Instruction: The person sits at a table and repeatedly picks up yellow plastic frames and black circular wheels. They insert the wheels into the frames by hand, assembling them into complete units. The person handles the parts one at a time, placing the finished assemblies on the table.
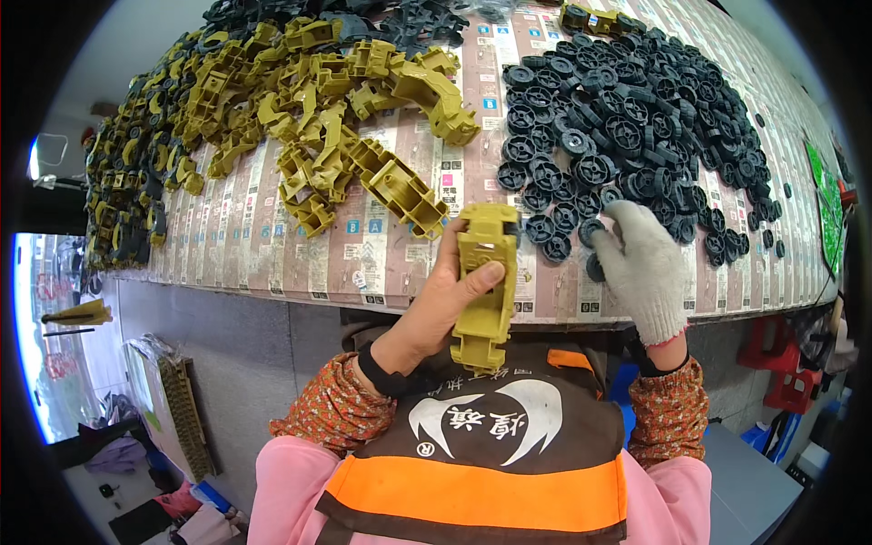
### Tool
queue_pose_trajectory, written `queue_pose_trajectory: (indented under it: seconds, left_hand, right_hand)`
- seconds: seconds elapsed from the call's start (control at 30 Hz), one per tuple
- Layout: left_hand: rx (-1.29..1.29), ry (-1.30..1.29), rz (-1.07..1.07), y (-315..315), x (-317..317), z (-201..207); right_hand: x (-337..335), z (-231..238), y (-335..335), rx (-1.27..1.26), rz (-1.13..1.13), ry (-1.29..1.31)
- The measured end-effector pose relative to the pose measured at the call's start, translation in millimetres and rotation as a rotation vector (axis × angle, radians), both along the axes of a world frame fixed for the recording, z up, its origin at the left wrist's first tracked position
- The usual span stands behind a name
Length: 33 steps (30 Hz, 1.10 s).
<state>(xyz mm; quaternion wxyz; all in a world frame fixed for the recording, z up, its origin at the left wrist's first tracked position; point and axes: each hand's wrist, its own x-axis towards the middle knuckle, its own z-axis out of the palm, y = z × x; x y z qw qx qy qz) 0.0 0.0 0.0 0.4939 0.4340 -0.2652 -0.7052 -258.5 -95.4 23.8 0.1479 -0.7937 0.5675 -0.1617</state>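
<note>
The left hand (438, 300) wraps the yellow car body (489, 316) over the table's near edge (381, 295), thumb across it. At the body's three o'clock, the gloved right hand (643, 268) half-curls at black wheels (627, 134), grip hidden from me; best pinch just one, by its rim.

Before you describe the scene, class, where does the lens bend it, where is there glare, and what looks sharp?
Head view: the table bows along its near edge, and the corners go black; head view: the bright pane at far left looks washed out; head view: the yellow-green part in the left hand looks fairly sharp.
</note>
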Motion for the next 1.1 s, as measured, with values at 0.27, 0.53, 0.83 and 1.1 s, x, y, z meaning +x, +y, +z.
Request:
queue_pose_trajectory:
  seconds: [0.27, 0.53, 0.83, 1.1]
  left_hand:
    - [0.027, 0.19, 0.188, 2.8, 11.9, 2.3]
    - [-0.014, 0.226, 0.273, 2.2, 3.6, 8.3]
    - [-0.145, 0.122, 0.352, 2.6, -6.7, 11.7]
    - [-0.307, -0.026, 0.398, 5.7, -14.9, 13.8]
  right_hand:
    - [20.7, -1.3, -0.9, -0.245, 0.059, -0.066]
    - [40.9, 18.9, 57.4, 0.641, 0.243, -0.762]
    - [54.2, 20.5, 75.3, 0.799, 0.232, -0.854]
    - [55.3, 17.2, 85.8, 0.616, 0.188, -0.807]
